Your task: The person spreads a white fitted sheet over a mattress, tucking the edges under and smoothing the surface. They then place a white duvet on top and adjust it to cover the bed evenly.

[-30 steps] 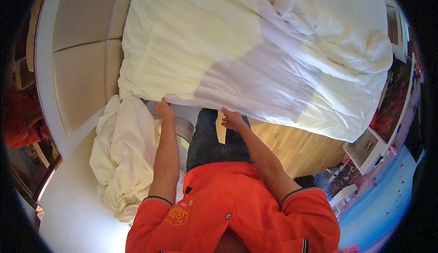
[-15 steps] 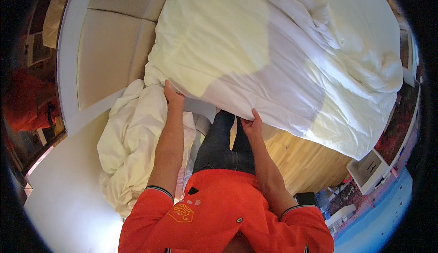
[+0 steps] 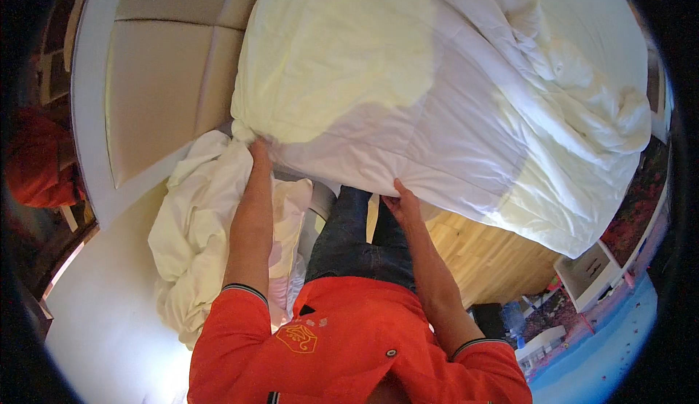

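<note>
While my right hand (image 3: 404, 204) keeps its pinch on the near hem of the white quilt (image 3: 349, 76), my left hand (image 3: 259, 149) shifts, and that's the big change: half a second ago its thumb shows plainly on the edge, now it's in by the corner, right beside the padded headboard (image 3: 160, 98). The fingers vanish into the fabric there (whether they're gripping or just pushing, I cannot tell). So the work looks concentrated at that head-end corner, with the right hand steadying the hem; the quilt lies across the bed before me, its farther right side bunched in folds.

And the pose: left arm reaching forward, nearly straight, passing over the crumpled white bedding (image 3: 200, 215) heaped beside me. Right arm bends a little at the elbow, forearm angling inward, thumb above the hem, fingers curled beneath, just in front of my jeans (image 3: 357, 236).
</note>
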{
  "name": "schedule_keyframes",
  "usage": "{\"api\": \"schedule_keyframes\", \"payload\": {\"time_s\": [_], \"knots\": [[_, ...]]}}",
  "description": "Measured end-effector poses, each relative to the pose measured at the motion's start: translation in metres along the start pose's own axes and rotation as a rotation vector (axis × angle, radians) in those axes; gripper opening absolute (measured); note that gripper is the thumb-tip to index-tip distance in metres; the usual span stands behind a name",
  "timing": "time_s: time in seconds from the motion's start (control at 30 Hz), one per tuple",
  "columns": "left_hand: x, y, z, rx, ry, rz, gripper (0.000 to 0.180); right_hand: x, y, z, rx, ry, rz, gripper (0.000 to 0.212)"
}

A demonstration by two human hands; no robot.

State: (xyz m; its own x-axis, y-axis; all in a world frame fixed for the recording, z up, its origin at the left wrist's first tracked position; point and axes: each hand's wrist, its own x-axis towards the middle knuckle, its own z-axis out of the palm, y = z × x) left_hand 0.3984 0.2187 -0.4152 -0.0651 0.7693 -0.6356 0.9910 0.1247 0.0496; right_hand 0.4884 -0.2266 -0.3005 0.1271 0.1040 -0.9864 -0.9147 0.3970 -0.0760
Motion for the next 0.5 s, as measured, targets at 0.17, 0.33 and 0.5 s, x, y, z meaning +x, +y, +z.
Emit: {"api": "schedule_keyframes", "payload": {"time_s": [0.17, 0.33, 0.5], "knots": [[0.018, 0.037, -0.038, -0.717, -0.04, 0.12, 0.07, 0.009, 0.008, -0.004, 0.201, -0.095, 0.03, 0.047], [-0.036, 0.116, -0.092, -0.943, -0.16, 0.238, 0.08, 0.0, 0.013, 0.015, 0.404, -0.193, 0.035, 0.038], [-0.093, 0.152, -0.117, 0.068, 0.788, 0.865, 0.043, 0.007, 0.033, 0.02, 0.449, -0.231, 0.023, 0.04]]}}
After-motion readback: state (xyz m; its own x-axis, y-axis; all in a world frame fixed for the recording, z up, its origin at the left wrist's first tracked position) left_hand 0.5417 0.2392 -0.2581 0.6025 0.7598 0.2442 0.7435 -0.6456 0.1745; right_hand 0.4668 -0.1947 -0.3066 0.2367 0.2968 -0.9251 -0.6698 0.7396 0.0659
